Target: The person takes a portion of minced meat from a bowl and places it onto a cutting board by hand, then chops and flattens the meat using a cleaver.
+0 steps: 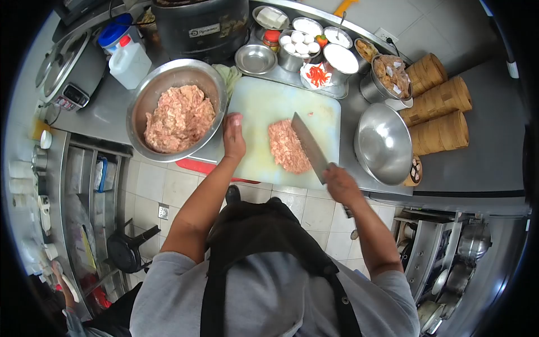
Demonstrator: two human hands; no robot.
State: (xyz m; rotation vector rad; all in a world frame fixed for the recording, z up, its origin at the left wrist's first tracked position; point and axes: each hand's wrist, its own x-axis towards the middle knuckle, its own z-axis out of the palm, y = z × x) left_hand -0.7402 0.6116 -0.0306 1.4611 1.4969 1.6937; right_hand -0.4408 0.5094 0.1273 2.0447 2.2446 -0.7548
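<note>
My right hand (341,186) is wrapped round the handle of a cleaver (310,147). Its broad blade stands along the right side of a flattened patch of minced meat (287,147) on the white cutting board (252,112). At the board's left edge, my left hand (233,137) has its fingers stretched away from me, right beside the rim of a large steel bowl (135,121). A big mound of pink minced meat (179,118) fills much of that bowl. A small scrap of meat lies on the board above the blade.
An empty steel bowl (383,145) sits right of the board, before bamboo steamers (439,104). Behind are a small steel dish (256,59), eggs (299,44), sliced red garnish (317,76) and a black pot (202,33). A white jug (129,64) stands at left. Another person's arm (64,286) shows lower left.
</note>
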